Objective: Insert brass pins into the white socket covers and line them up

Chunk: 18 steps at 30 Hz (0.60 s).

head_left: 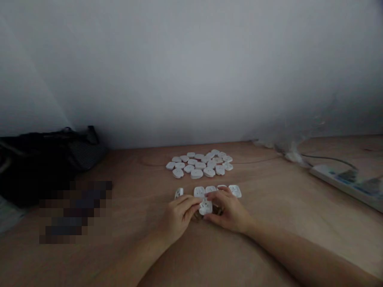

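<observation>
Between my two hands is a white square plastic piece (205, 207) with small details on its upturned face. My left hand (179, 215) pinches its left side with thumb and fingers. My right hand (229, 209) curves around its right side, fingertips at its edge. Small brass-coloured parts (197, 216) lie under and beside the piece, partly hidden by my hands. Just beyond stand several similar white pieces in a row (199, 191), the rightmost one (235, 191) lying flat. Another white piece (178, 193) is tilted up on edge behind my left hand.
Farther back on the wooden table (137, 199) lies a cluster of white pieces (196, 173). A black bag (36, 163) and a pixelated object (77, 211) are at left. At right are a power strip (344, 183) with cables and clear plastic (295, 153), near the wall.
</observation>
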Available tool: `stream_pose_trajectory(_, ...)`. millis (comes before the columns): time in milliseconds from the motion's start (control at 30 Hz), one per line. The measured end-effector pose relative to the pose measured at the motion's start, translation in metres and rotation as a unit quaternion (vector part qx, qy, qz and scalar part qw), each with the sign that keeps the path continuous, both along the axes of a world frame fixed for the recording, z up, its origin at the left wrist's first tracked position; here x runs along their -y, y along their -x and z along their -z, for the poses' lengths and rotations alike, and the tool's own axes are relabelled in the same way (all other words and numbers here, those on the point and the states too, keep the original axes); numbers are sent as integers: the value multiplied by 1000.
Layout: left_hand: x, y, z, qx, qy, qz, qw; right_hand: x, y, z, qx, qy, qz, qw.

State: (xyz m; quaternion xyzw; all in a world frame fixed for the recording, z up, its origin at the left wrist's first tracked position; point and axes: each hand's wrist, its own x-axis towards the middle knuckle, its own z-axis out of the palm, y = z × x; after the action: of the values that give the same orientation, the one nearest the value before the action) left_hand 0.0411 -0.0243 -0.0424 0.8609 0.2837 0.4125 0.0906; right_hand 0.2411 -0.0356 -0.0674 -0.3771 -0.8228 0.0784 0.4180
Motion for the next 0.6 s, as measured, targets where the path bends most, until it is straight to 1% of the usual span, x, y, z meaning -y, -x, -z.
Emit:
stream_pose_trajectory(100,2,-1,1,15,36,-31,999,0,-1,2,-12,4,13,1000)
stream_pose_trajectory(167,2,-1,1,16,48,-40,998,0,-2,2,-13,13,16,1000)
stream_pose_trajectory(333,1,0,4,3,52,-12,999,1,-3,1,-10,20,10,1000)
stream_pose_trajectory(600,0,-3,3,5,57,-3,998,2,-4,-1,-16,17,12,1000)
